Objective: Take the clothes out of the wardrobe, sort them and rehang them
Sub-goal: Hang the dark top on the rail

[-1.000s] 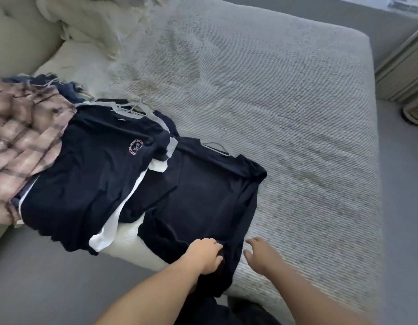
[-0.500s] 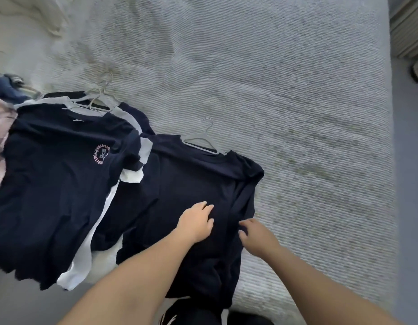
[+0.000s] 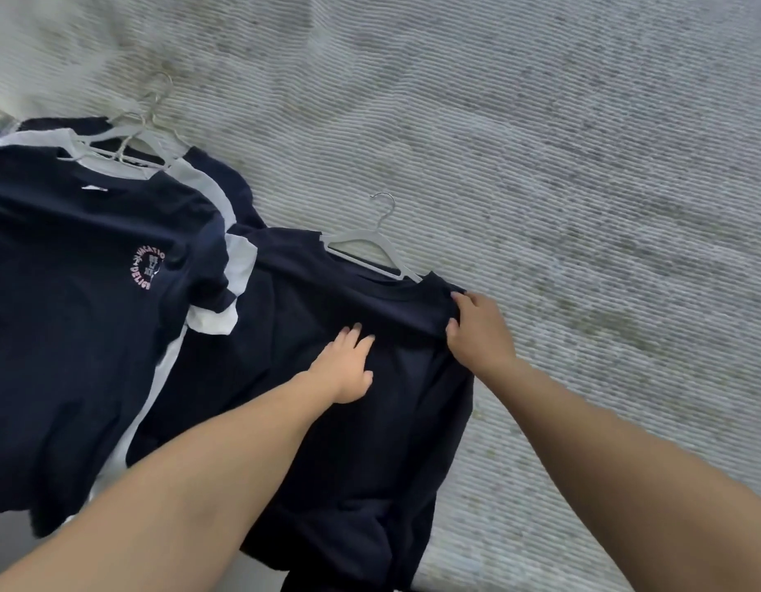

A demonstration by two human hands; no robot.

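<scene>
A plain navy T-shirt lies on the bed on a white hanger, its lower part hanging over the bed's edge. My left hand rests flat on its chest with the fingers straight. At the shirt's right shoulder, my right hand pinches the fabric between thumb and fingers. To the left lies a navy T-shirt with a pink round logo, stacked on a white garment and another dark one, each on white hangers.
The bed's grey ribbed cover stretches wide to the right and beyond the clothes. A strip of grey floor shows at the bottom edge beside the hanging shirt.
Both hands have moved up the plain navy shirt from its lower part toward the shoulders. My right hand now pinches the shoulder fabric. The view has shifted closer and left.
</scene>
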